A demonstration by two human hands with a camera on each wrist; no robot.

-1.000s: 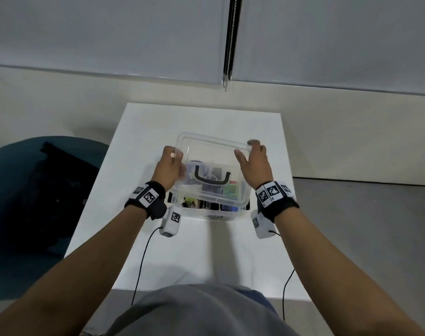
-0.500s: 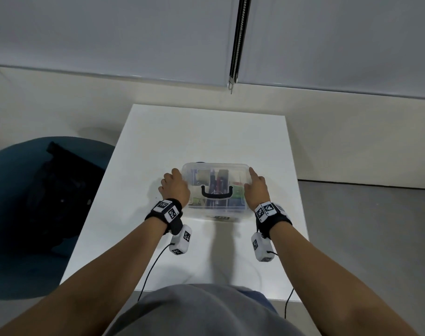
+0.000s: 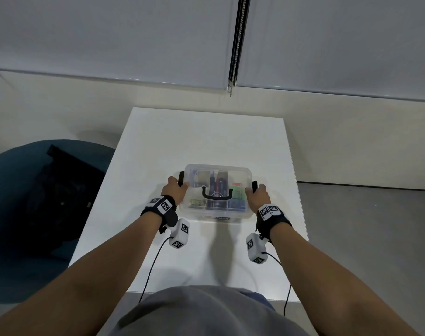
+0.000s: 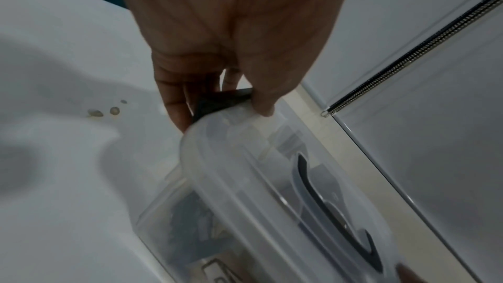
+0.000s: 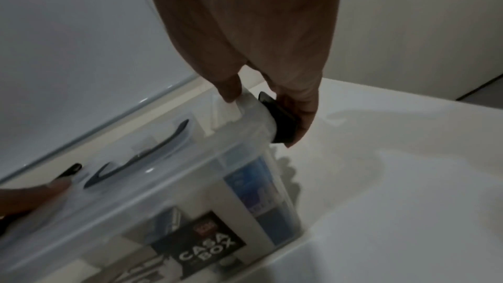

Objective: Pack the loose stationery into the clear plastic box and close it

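Observation:
The clear plastic box [image 3: 216,209] stands on the white table [image 3: 206,134], packed with stationery. Its clear lid [image 3: 238,175] lies flat on it, black carry handle [image 3: 216,195] folded down. My left hand [image 3: 180,186] holds the black left latch [image 3: 181,178]. In the left wrist view the thumb of this hand [image 4: 221,113] presses the lid's edge [image 4: 231,158] and the fingers curl round the latch [image 4: 217,102]. My right hand [image 3: 251,190] grips the black right latch [image 3: 254,185] the same way. In the right wrist view that hand [image 5: 261,113] has its thumb on the lid and fingers under the latch [image 5: 280,119].
A dark blue seat [image 3: 17,195] with a black bag [image 3: 61,190] on it stands left of the table. A blind's bead chain [image 3: 235,44] hangs at the wall behind. Small brown stains [image 4: 108,111] mark the tabletop left of the box. The floor [image 3: 364,226] drops off to the right.
The lid, held tilted above the box a second ago, came down flat onto it. Both hands then slid from the lid to the side latches.

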